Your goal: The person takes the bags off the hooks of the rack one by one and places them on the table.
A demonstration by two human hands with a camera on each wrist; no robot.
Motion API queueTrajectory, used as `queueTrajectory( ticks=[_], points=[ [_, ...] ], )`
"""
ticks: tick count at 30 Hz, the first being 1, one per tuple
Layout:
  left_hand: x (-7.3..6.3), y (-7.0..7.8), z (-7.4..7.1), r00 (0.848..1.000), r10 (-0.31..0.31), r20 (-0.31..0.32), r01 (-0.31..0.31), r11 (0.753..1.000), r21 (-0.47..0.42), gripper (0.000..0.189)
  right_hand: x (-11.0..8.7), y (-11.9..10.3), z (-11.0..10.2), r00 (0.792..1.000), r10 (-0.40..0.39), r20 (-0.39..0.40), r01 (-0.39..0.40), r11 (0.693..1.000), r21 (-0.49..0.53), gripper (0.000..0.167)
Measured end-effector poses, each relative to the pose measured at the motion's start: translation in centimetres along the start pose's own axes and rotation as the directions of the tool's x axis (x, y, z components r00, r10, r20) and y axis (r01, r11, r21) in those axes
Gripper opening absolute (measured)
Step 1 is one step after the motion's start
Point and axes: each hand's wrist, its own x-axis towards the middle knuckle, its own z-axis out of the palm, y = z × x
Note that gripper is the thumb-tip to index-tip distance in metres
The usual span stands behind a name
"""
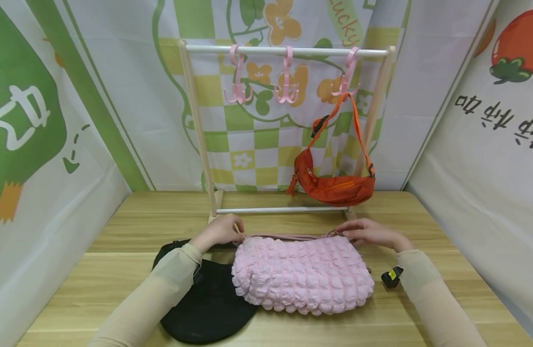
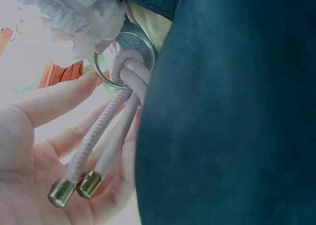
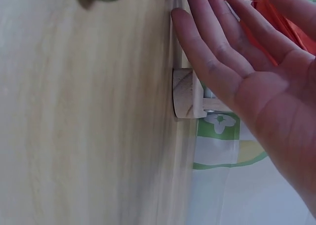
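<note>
A pink puffy, quilted handbag lies on the table, its thin strap along the top edge. At its left end my left hand holds the strap near the ring. The left wrist view shows the thumb tip at the metal ring and the fingers behind the knotted cord ends, which have brass tips. My right hand is at the strap's right end, fingers extended; its fingertips reach the top edge of the right wrist view. A black bag lies under my left forearm, partly beneath the pink handbag.
Behind the handbag stands a wooden rack with a metal top bar. Pink hooks hang from it. An orange waist bag dangles from the right hook. Printed cloth walls enclose the table on three sides.
</note>
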Motion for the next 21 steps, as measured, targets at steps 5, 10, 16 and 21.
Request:
queueTrajectory(
  ticks=[5, 10, 16, 21],
  points=[
    [-0.2, 0.0, -0.3, 1.000, 0.005, -0.018, -0.005, 1.000, -0.002, 0.019, -0.3, -0.2, -0.2, 1.000, 0.014, -0.026, -0.014, 1.000, 0.000, 0.044],
    [-0.3, -0.4, -0.5, 0.998, 0.033, -0.060, -0.033, 0.999, -0.012, 0.019, -0.6, -0.5, -0.4, 0.999, 0.007, -0.042, -0.006, 1.000, 0.025, 0.043],
    [-0.2, -0.4, -0.8, 0.990, 0.046, -0.136, -0.047, 0.999, -0.002, 0.011, -1.1, -1.0, -0.5, 0.998, -0.019, -0.067, 0.020, 1.000, 0.014, 0.045],
    [-0.4, -0.2, -1.1, 0.979, -0.003, -0.205, -0.008, 0.999, -0.052, 0.013, -1.5, -1.5, -0.7, 0.993, -0.034, -0.111, 0.030, 0.999, -0.034, 0.045]
  ],
)
